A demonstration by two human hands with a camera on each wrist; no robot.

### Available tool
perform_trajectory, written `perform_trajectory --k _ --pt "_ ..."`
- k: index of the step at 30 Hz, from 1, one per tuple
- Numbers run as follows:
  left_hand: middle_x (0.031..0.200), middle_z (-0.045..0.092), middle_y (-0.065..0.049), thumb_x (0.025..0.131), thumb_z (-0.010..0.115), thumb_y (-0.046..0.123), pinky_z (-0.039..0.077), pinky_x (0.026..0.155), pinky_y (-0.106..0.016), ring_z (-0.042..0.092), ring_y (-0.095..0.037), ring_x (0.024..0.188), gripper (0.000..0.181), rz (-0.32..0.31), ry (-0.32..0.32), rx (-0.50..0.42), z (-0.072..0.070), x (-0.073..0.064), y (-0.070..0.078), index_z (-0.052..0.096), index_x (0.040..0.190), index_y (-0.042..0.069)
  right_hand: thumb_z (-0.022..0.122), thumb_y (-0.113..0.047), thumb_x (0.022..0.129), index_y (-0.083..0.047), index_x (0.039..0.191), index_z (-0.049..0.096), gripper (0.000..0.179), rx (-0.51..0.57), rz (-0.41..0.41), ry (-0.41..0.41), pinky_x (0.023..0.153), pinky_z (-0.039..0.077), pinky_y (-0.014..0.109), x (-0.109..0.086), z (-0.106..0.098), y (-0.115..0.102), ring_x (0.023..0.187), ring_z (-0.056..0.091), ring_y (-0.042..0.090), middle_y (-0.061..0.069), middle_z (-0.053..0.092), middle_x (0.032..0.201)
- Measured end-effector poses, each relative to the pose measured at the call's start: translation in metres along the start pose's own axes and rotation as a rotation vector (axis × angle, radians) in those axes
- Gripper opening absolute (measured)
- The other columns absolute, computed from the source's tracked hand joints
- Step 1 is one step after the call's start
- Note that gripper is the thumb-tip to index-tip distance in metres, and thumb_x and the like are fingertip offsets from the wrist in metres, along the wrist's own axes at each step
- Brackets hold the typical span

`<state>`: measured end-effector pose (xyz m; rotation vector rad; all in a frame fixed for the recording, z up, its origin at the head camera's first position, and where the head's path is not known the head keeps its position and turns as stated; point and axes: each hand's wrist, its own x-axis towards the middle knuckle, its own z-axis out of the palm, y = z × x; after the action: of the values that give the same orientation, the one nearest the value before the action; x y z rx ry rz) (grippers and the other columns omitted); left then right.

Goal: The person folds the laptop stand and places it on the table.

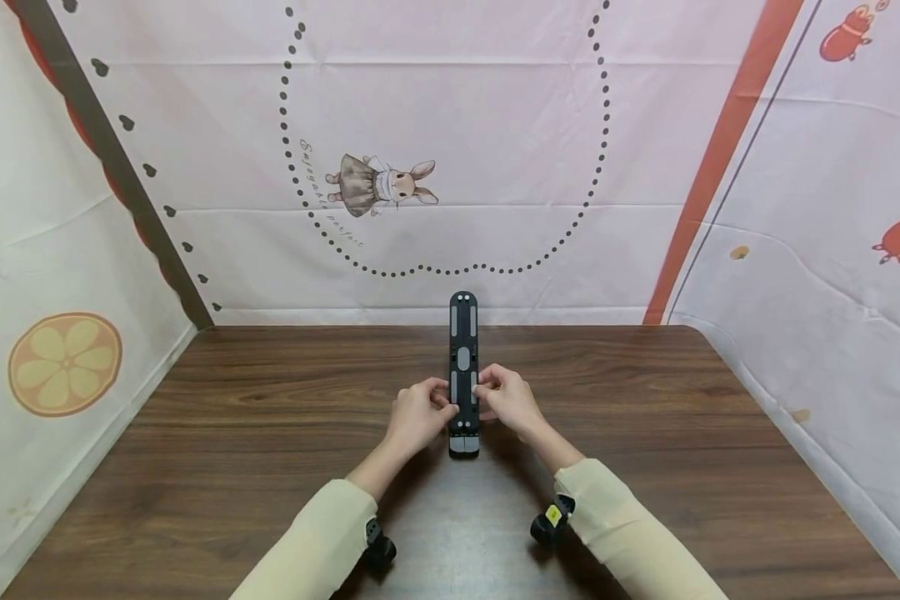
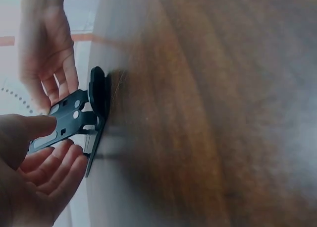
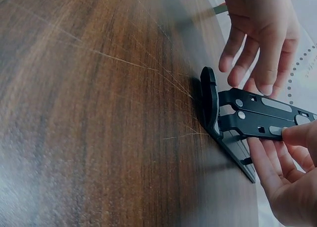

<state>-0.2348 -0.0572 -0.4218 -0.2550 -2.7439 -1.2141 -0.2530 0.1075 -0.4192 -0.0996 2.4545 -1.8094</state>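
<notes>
A black folding laptop stand (image 1: pixel 462 333) with grey pads is propped at a slant on the table, its two arms folded side by side. Its lipped foot (image 3: pixel 210 100) meets the wood, and a flat strut slopes beneath. My left hand (image 1: pixel 417 414) holds the left edge, thumb on the top face and fingers beneath. Opposite it, my right hand (image 1: pixel 513 406) pinches the right edge, its thumb over a grey pad. The left wrist view shows the left fingers (image 2: pixel 59 170) curled under the stand; some fingertips are hidden behind it.
The dark wooden table (image 1: pixel 285 375) stretches out on both sides of the stand. A printed white cloth (image 1: pixel 495 125) hangs behind the table's far edge, with more cloth along the left and right sides. Each sleeve carries a small black wrist camera (image 1: pixel 378 550).
</notes>
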Motion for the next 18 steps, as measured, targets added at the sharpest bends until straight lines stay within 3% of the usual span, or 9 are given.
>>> perform_trajectory --k 5,10,18 --pt "0.075 0.069 0.003 0.076 0.072 0.023 0.05 0.063 -0.031 0.064 -0.01 0.069 0.03 -0.02 -0.01 0.063 -0.002 -0.012 0.003 0.066 0.101 0.008 0.056 -0.006 0.089 -0.001 0.098 0.058 0.01 0.008 0.007 -0.01 0.066 0.056 0.04 -0.001 -0.001 -0.001 0.078 0.063 0.02 0.012 0.058 0.09" --pt "0.079 0.068 0.001 0.073 0.075 0.032 0.048 0.058 -0.03 0.062 -0.013 0.069 0.04 -0.078 -0.077 0.127 0.001 -0.023 0.007 0.064 0.102 0.008 0.056 -0.005 0.089 0.0 0.098 0.057 0.01 0.018 -0.002 -0.006 0.066 0.056 0.04 -0.002 0.0 0.0 0.077 0.064 0.02 0.013 0.058 0.089" --pt "0.08 0.061 -0.003 0.063 0.079 0.042 0.04 0.049 -0.032 0.056 -0.018 0.065 0.056 -0.141 -0.125 0.233 0.012 -0.027 0.016 0.053 0.099 0.008 0.057 -0.005 0.089 -0.001 0.096 0.058 0.009 0.011 0.002 0.007 0.066 0.056 0.04 -0.003 0.0 0.0 0.075 0.063 0.018 0.012 0.057 0.087"
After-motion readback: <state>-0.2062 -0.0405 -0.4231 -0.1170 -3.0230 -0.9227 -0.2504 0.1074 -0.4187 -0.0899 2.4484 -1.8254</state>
